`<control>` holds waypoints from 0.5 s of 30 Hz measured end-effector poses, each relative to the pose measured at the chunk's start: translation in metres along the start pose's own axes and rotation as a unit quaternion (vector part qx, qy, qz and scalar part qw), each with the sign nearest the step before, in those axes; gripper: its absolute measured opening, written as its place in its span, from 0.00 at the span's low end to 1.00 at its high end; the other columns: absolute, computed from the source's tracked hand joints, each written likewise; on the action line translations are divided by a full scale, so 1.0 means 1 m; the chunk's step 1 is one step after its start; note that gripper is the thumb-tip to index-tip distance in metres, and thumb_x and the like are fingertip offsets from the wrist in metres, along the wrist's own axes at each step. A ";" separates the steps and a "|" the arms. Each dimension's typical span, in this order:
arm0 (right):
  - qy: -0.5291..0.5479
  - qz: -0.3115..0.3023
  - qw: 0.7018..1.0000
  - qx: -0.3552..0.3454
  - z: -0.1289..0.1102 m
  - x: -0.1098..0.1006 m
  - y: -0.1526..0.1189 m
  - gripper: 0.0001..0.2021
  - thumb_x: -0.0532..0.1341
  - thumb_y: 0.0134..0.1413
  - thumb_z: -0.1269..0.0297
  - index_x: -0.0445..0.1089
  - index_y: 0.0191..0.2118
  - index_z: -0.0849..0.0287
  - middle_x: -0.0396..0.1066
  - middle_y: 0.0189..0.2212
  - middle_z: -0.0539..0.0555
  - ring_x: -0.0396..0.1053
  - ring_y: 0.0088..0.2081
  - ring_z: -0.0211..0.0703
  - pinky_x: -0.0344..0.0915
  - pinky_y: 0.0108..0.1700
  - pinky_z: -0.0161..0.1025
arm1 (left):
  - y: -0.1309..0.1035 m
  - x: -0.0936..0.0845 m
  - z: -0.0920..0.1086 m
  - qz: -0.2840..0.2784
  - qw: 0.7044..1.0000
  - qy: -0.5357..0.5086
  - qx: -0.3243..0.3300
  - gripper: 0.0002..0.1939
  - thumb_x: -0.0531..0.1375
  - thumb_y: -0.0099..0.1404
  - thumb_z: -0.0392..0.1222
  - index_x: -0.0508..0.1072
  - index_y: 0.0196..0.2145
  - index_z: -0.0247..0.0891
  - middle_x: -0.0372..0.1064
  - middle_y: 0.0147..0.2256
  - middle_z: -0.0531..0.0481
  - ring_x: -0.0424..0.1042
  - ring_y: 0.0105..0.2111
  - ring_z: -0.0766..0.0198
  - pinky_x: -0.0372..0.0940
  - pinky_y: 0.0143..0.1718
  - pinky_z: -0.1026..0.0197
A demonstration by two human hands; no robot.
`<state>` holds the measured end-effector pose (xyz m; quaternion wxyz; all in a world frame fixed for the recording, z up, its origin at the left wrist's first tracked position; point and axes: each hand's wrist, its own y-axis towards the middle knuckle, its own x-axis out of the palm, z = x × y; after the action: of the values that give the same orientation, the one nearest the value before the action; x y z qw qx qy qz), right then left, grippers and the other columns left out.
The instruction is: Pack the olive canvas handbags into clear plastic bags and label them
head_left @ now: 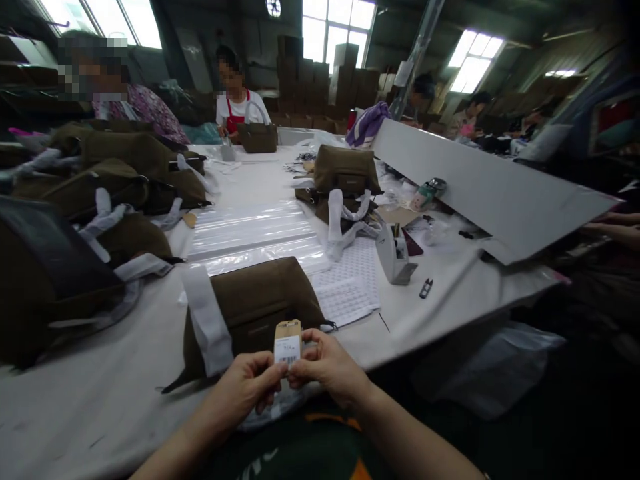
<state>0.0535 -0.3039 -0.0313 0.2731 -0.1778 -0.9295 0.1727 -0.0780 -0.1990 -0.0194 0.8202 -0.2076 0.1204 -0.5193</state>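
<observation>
Between my two hands is a brown hang tag (288, 328) with a white barcode label on its face. My left hand (253, 380) pinches its lower left edge. The fingers and thumb of my right hand (325, 363) grip its right side. Right behind the tag, an olive-brown handbag (265, 293) lies on the table, its handle wrapped in white padding (207, 320). Sheets of small printed labels (350, 287) lie beyond the bag's right end, partly covered by clear plastic bags (255, 230).
On the cloth-covered table (430, 333) stand a tape dispenser (395, 257) and small thread snips (426, 288). Piled olive bags (115, 160) fill the left; more bags (345, 170) are stacked centrally. A white board (475, 180) slants at right. A co-worker in a red apron (240, 110) handles another bag.
</observation>
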 end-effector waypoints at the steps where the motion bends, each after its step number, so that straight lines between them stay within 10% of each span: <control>1: 0.009 -0.007 1.000 0.005 0.000 -0.001 0.000 0.28 0.72 0.30 0.64 0.61 0.41 0.63 0.72 0.21 0.49 0.69 0.22 0.37 0.66 0.30 0.37 | 0.000 0.000 0.000 -0.001 1.000 -0.009 -0.003 0.20 0.60 0.55 0.55 0.68 0.25 0.32 0.59 0.17 0.55 0.54 0.16 0.72 0.50 0.15 0.71; 15: 0.013 -0.016 1.000 0.002 0.002 -0.003 -0.002 0.24 0.70 0.33 0.66 0.63 0.40 0.62 0.73 0.24 0.49 0.70 0.26 0.37 0.67 0.35 0.39 | 0.000 -0.001 -0.008 0.012 0.999 0.035 0.000 0.21 0.58 0.56 0.57 0.67 0.25 0.33 0.60 0.16 0.55 0.55 0.14 0.72 0.50 0.15 0.69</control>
<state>0.0538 -0.3074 -0.0335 0.2878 -0.1649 -0.9283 0.1679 -0.0819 -0.1997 -0.0263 0.8215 -0.1876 0.1513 -0.5168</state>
